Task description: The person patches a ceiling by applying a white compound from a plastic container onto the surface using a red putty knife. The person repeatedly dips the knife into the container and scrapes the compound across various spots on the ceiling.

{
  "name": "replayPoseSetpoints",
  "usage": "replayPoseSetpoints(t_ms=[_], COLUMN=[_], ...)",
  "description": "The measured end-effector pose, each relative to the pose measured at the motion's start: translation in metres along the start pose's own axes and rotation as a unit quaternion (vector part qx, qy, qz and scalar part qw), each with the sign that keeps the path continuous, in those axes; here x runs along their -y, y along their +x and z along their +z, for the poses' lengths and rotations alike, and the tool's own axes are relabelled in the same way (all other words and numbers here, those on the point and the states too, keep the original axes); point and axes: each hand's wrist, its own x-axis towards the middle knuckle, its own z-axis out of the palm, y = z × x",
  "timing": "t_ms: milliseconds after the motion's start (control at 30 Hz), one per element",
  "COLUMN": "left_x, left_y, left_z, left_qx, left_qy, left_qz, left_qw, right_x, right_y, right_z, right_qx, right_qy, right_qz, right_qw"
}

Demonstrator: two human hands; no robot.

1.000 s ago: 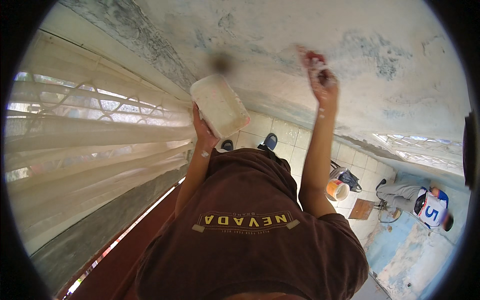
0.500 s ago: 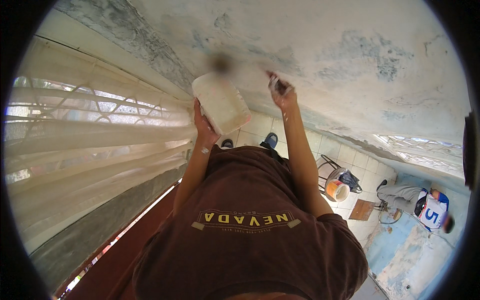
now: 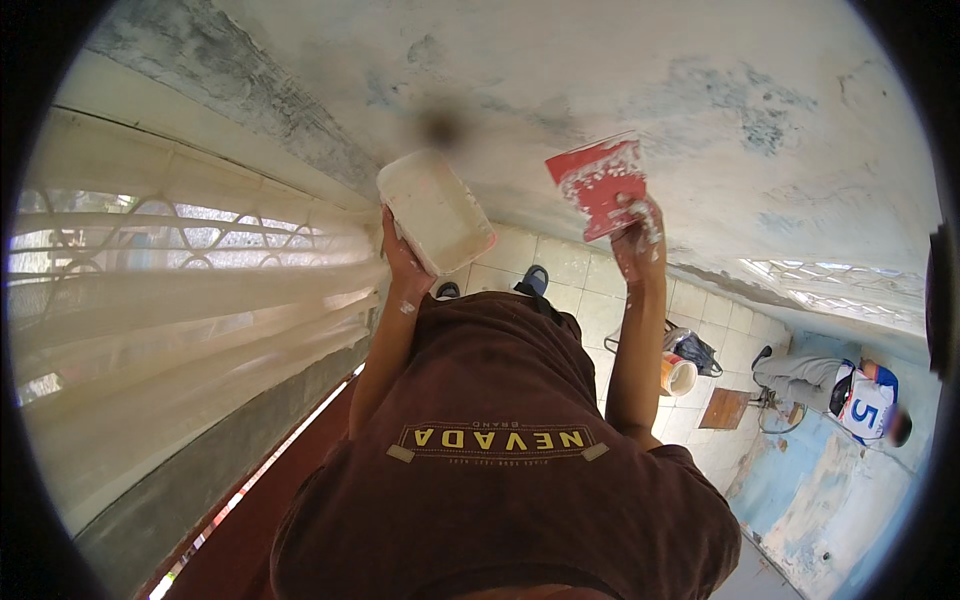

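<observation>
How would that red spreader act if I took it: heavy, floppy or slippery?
The red spreader is probably light, since it looks thin and the right hand alone holds it up. Its flat, thin sheet might bend a little if pushed, though it looks straight now. It could be slippery where white paste covers it.

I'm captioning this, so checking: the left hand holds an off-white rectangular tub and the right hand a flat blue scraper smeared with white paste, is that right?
One colour is wrong: the head view shows the right hand holding a flat red scraper, not a blue one, smeared with white paste. The left hand does hold the off-white rectangular tub.
</observation>
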Motion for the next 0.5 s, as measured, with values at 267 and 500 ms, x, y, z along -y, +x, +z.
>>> replayPoseSetpoints(t_ms=[267,500], left_x=[-0.009,-0.02], left_y=[0.005,-0.003], left_z=[-0.006,-0.021], left_qx=[0.005,-0.023], left_qy=[-0.006,0.012], left_qz=[-0.027,-0.005], left_qw=[1.0,1.0], right_x=[-0.018,-0.032], right_y=[-0.012,0.004], right_z=[0.025,0.024], right_qx=[0.01,0.085], right_qy=[-0.412,-0.653], right_qz=[-0.117,-0.4], right_qw=[0.904,0.637])
